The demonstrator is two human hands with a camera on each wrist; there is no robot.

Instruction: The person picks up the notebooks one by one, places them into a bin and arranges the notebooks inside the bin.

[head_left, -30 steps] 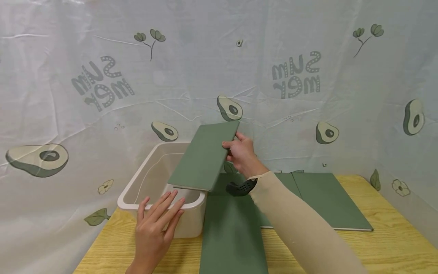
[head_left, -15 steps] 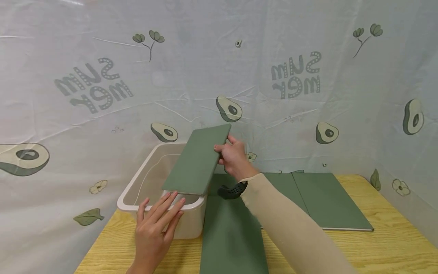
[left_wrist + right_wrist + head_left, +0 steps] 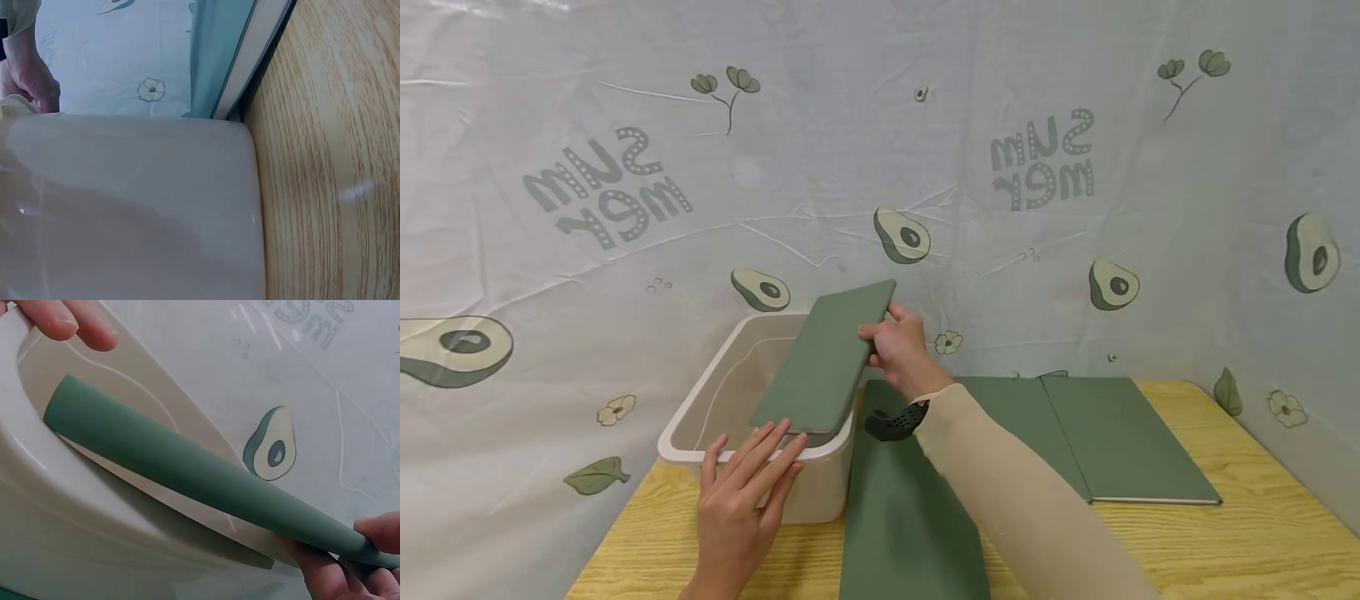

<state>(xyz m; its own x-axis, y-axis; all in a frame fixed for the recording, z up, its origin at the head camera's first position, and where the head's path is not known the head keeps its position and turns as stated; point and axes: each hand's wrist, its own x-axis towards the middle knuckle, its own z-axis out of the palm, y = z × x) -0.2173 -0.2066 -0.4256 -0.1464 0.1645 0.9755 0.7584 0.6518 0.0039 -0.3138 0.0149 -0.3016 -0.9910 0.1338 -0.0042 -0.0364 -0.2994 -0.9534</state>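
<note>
A green hardcover book [image 3: 820, 358] leans at a slant over a white plastic bin [image 3: 816, 492]. My right hand [image 3: 904, 354] pinches its upper right edge, thumb on the cover and fingers beneath. The right wrist view shows the rounded green spine of the book [image 3: 156, 462] and its low end inside the bin, by the rim. My left hand [image 3: 737, 508] rests on the bin's near rim with its fingers extended, fingertips close to the book's lower edge. In the left wrist view the bin's outer wall [image 3: 137, 206] fills much of the picture.
Another green book [image 3: 917, 525] lies on the wood-grain table [image 3: 1157, 550] right beside the bin. Farther right, more green covers [image 3: 1127, 433] lie flat, partly behind my right sleeve. A patterned curtain [image 3: 1000, 275] hangs behind the table.
My right hand has moved left and down with the book, bringing the book lower over the bin. My left hand has stayed on the rim.
</note>
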